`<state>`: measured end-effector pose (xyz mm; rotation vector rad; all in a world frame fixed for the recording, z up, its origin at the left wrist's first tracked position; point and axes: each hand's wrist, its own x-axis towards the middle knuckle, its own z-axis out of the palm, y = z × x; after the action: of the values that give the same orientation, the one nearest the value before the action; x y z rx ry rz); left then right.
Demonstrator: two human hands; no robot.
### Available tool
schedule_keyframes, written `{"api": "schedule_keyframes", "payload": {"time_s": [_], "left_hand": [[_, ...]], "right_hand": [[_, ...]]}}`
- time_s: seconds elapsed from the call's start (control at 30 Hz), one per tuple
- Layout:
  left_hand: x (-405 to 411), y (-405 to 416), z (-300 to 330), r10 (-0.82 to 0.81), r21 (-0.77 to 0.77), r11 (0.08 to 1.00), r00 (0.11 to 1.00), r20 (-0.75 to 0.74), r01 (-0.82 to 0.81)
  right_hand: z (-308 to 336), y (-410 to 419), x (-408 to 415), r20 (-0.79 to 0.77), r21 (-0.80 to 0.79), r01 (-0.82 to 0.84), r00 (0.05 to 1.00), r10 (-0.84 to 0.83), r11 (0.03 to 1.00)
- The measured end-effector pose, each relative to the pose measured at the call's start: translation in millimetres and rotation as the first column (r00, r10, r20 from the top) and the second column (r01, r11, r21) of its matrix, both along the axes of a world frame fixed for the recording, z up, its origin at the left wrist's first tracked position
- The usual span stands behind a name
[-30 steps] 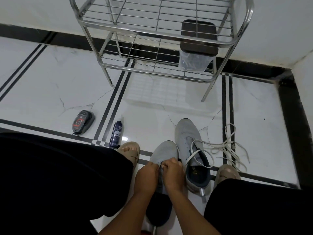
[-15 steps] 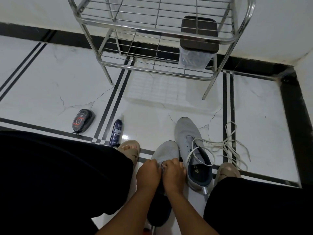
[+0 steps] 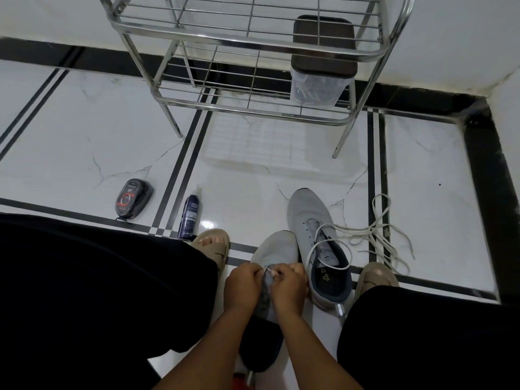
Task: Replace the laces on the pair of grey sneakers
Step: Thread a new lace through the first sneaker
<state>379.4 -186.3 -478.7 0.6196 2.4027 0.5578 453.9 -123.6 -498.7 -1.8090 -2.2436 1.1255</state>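
Between the person's feet on the white tiled floor (image 3: 253, 175), the left hand (image 3: 243, 285) and right hand (image 3: 289, 288) pinch a lace end at the near grey sneaker (image 3: 277, 249); just beside it the other grey sneaker (image 3: 309, 218) trails loose white laces (image 3: 377, 232).

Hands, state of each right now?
Left hand: fingers curled, pinching the nearer sneaker's lace area.
Right hand: pinching a white lace end there.

Both forearms reach forward and converge low in the view. The left hand (image 3: 244, 285) and right hand (image 3: 289, 288) sit knuckles up, nearly touching, fingers (image 3: 277, 273) curled tight in a pinch (what they nip is too small to tell).
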Motion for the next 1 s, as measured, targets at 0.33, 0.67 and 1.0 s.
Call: {"api": "schedule_keyframes", "payload": {"time_s": [0.33, 0.67, 1.0], "left_hand": [[-2, 3, -2, -0.180, -0.048, 0.983, 0.982, -0.051, 0.178], [-13, 20, -8, 0.004, -0.061, 0.998, 0.997, 0.071, 0.000], [-62, 22, 22, 0.635, 0.200, 0.448, 0.468, 0.615, -0.871]], "right_hand": [[4, 4, -2, -0.008, 0.061, -0.069, 0.998, 0.070, 0.996], [18, -17, 24, 0.253, 0.309, -0.345, 0.928, 0.273, 0.886], [34, -2, 46, 0.334, -0.019, -0.173, 0.927, 0.169, 0.985]]}}
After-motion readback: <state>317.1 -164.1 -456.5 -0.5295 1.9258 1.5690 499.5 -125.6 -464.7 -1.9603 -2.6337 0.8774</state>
